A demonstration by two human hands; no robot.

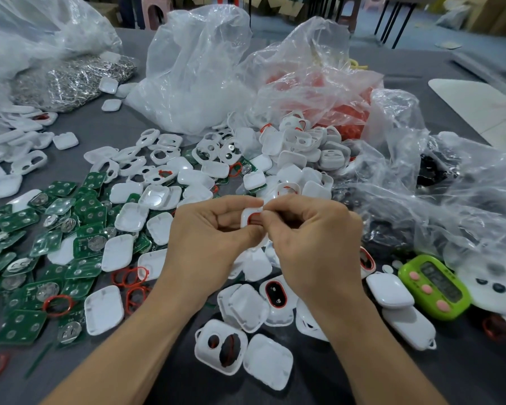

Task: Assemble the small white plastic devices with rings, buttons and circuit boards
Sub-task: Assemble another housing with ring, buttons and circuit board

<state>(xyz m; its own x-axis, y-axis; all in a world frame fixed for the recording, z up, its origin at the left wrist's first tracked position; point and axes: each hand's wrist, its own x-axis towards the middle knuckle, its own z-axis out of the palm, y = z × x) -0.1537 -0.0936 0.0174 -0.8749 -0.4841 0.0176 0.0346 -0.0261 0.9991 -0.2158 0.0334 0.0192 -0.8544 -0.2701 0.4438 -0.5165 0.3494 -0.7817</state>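
Your left grip point(214, 232) pinches white shell point(246, 213) | your right grip point(313, 238) pinches its red ring point(253, 215) | shell between both grips

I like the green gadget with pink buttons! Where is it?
In the head view, the green gadget lies on the table, right of the right hand, between a closed white case and a clear bag.

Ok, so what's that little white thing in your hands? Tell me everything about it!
It is a small white shell, smooth hard plastic by its look, with rounded corners. A red ring lines an oval opening in its face. It is held up above the grey table, face toward the camera. The left hand grips its left side between thumb and fingers; the right hand pinches its upper right edge by the ring. Fingers hide most of it.
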